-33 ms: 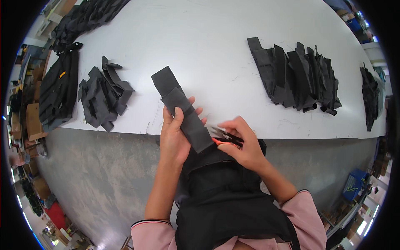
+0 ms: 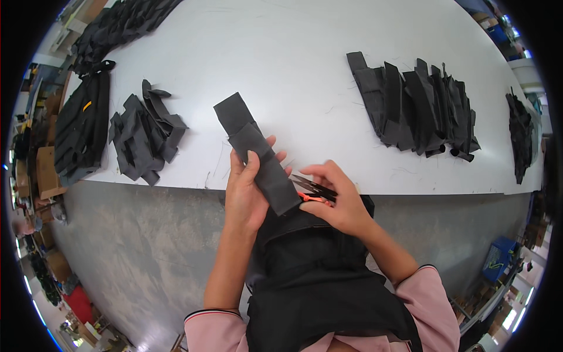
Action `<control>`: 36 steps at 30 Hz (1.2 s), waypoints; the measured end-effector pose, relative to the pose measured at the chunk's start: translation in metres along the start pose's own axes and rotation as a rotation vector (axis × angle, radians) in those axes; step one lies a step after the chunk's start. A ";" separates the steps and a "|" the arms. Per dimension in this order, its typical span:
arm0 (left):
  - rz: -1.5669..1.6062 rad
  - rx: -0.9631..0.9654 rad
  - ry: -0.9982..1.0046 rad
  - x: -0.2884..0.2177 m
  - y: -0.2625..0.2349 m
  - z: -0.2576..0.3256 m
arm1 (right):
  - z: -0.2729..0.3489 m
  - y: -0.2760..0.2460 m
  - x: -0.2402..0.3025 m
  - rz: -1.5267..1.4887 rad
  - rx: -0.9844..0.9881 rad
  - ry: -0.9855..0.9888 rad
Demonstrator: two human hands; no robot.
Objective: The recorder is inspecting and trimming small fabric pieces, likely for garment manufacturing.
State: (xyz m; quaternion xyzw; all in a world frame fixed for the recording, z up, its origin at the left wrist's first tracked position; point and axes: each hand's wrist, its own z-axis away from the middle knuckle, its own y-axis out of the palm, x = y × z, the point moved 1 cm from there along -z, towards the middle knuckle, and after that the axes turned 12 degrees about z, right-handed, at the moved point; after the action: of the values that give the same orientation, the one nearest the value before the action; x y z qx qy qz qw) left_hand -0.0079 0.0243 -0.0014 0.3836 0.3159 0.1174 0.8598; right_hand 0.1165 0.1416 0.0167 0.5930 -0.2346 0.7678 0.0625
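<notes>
- White table [image 2: 264, 64], loose threads scattered on top
- Grey floor [image 2: 146, 246], mottled
- Brown cardboard box [image 2: 49, 173], left, beyond table edge
- Red cloth [image 2: 78, 302], lower left
- Blue bin [image 2: 494, 267], far right

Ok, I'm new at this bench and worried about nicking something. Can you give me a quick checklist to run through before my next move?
1. Dark fabric strip held: ok, the left hand grips it.
2. Snips in hand: ok, the right hand holds them.
3. Left fingertips well clear of the snips: not ok, one looks very near them.
4. Snips off the strip: cannot tell whether they touch.
5. Dark fabric pile at right away from both hands: ok, it lies apart on the white table.
</notes>
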 end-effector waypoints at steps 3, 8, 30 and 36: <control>0.000 0.057 -0.052 0.001 0.007 0.000 | -0.018 0.012 -0.024 -0.053 0.131 -0.012; -0.004 -0.014 -0.008 -0.010 0.000 -0.001 | 0.015 0.003 -0.005 0.195 0.101 -0.377; -0.258 -0.023 0.228 0.005 0.009 0.006 | 0.026 -0.006 0.010 0.815 -0.213 -0.471; -0.245 -0.024 0.194 0.006 0.010 0.007 | 0.018 0.002 0.004 0.848 -0.230 -0.545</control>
State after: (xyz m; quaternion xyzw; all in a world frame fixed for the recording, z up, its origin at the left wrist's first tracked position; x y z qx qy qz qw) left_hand 0.0017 0.0297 0.0065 0.3185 0.4403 0.0519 0.8378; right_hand 0.1304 0.1311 0.0230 0.6137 -0.5448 0.5125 -0.2528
